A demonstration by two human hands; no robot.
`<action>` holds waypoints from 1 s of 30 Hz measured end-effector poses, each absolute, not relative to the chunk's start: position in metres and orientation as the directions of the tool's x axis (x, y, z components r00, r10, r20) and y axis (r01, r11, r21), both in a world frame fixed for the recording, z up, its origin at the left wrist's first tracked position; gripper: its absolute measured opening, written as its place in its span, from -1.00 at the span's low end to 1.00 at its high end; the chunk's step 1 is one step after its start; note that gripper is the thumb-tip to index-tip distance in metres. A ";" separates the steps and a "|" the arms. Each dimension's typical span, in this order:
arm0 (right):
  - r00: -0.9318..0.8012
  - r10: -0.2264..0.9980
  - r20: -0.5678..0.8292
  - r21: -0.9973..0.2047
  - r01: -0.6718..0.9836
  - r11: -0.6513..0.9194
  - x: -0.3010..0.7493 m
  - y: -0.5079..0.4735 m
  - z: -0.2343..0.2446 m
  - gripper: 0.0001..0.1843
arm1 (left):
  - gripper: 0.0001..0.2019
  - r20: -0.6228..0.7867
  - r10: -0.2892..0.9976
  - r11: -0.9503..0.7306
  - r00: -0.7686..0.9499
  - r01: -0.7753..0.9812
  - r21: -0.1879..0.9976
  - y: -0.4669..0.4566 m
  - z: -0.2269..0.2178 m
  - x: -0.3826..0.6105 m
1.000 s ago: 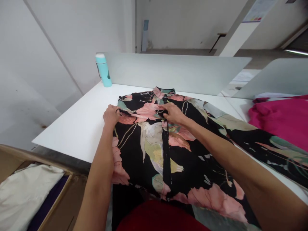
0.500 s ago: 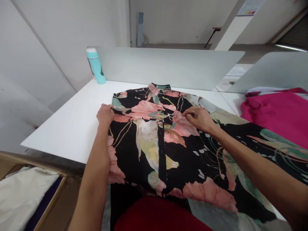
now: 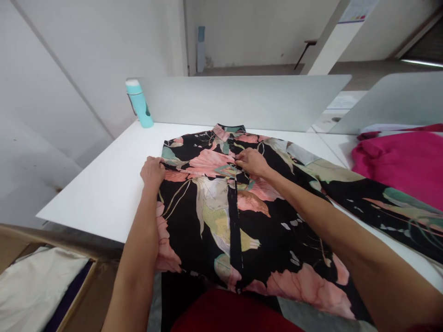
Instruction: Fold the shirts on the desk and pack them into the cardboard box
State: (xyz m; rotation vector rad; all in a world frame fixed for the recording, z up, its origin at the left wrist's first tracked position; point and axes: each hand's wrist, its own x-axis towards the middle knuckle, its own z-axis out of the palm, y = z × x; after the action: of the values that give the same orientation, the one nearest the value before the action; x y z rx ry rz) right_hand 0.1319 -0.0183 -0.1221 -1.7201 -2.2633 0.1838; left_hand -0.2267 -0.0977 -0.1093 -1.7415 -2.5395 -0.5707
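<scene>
A black collared shirt (image 3: 214, 221) with large pink, green and cream floral print lies front up on the white table, its collar away from me. One sleeve (image 3: 391, 207) stretches out to the right, while a strip of the same fabric lies across the chest. My left hand (image 3: 152, 173) is closed on the shirt's left edge at chest height. With bent fingers, my right hand (image 3: 253, 162) pinches the fabric beside the front placket, just below the collar. Its fingertips are partly hidden.
A turquoise bottle (image 3: 140, 103) stands at the table's back left corner, by a frosted divider panel (image 3: 235, 99). Bright pink cloth (image 3: 398, 159) is heaped on the right. Below left, a cardboard box (image 3: 81, 295) holds white cloth (image 3: 41, 281). The white table (image 3: 97, 193) has a front left corner.
My right hand has moved left across the chest to the placket. The right sleeve and side have shifted, baring some tabletop between them. My left hand stays on the edge.
</scene>
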 end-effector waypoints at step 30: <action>-0.195 0.947 0.257 -0.387 0.877 0.286 0.140 0.041 -0.126 -0.49 | -0.65 0.140 0.926 0.331 -0.350 0.933 0.141 -0.102 -0.099 -0.222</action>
State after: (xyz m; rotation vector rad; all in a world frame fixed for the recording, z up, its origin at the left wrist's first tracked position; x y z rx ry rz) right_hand 0.1397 0.0411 -0.1261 -1.6332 -2.1205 0.2128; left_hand -0.2219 -0.1024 -0.0986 -1.7711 -2.5355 -0.3055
